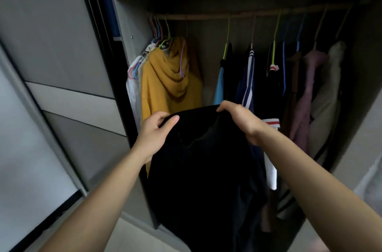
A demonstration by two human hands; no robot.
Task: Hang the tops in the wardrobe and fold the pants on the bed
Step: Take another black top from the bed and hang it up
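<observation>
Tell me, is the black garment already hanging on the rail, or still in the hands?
Still in the hands: the left hand and right hand grip the black garment below the rail.

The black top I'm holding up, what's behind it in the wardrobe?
Behind the black top, held by the left hand and right hand, the lower parts of the yellow hoodie and navy striped garment are hidden. The wardrobe floor there cannot be seen.
</observation>
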